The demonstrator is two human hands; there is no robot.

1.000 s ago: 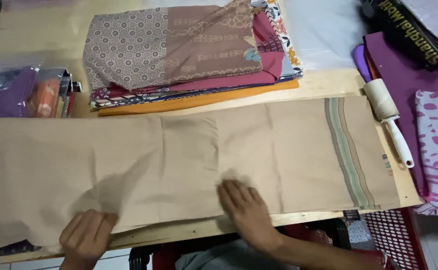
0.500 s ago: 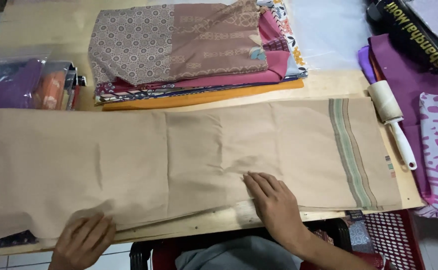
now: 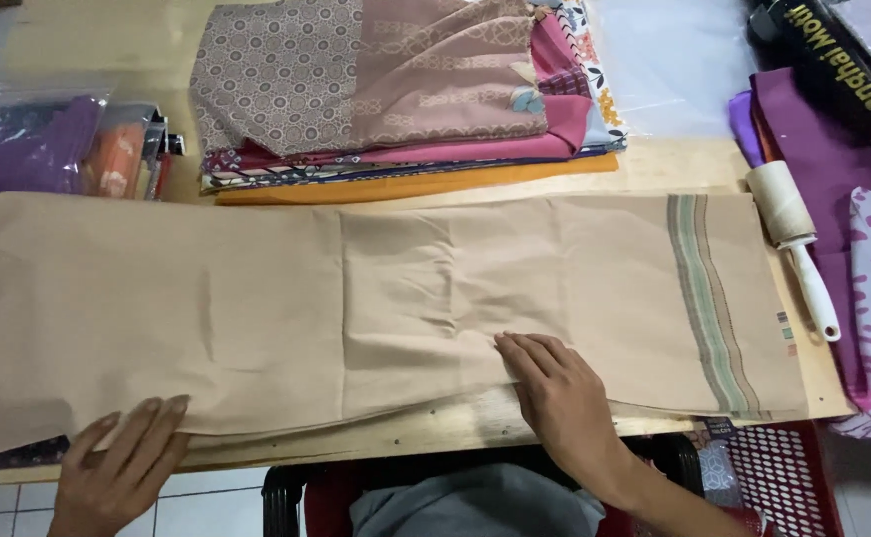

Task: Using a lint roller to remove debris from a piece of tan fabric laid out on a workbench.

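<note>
A long tan cloth [image 3: 356, 308] lies spread across the wooden surface [image 3: 654, 169], running from the far left edge of view to a band of green and brown stripes [image 3: 709, 298] near its right end. The right hand [image 3: 555, 388] rests palm down on the cloth's near edge, fingers [image 3: 525, 353] stretched flat and close together, pressing rather than gripping — nothing is pinched between them. Over the last second this hand has slid rightward along the near edge, from about the middle of the cloth toward the striped end, and the fabric behind it looks smoother, though a few creases remain around the fold line at centre.

The left hand [image 3: 122, 467] sits at the lower left corner, fingers extended and loosely spread, their tips lying on the cloth's near hem where it overhangs the surface; it holds nothing closed. It has hardly shifted from its place a second ago.

Behind the cloth sits a stack of folded patterned fabrics [image 3: 386, 89] — brown on top, pink and orange beneath. To the left are bagged items in clear plastic [image 3: 48, 139]. On the right a lint roller [image 3: 793, 239] lies just beside the cloth's striped end, with purple fabric [image 3: 833, 149] beyond it. A red mesh basket [image 3: 783, 477] shows below the surface's near right corner.
</note>
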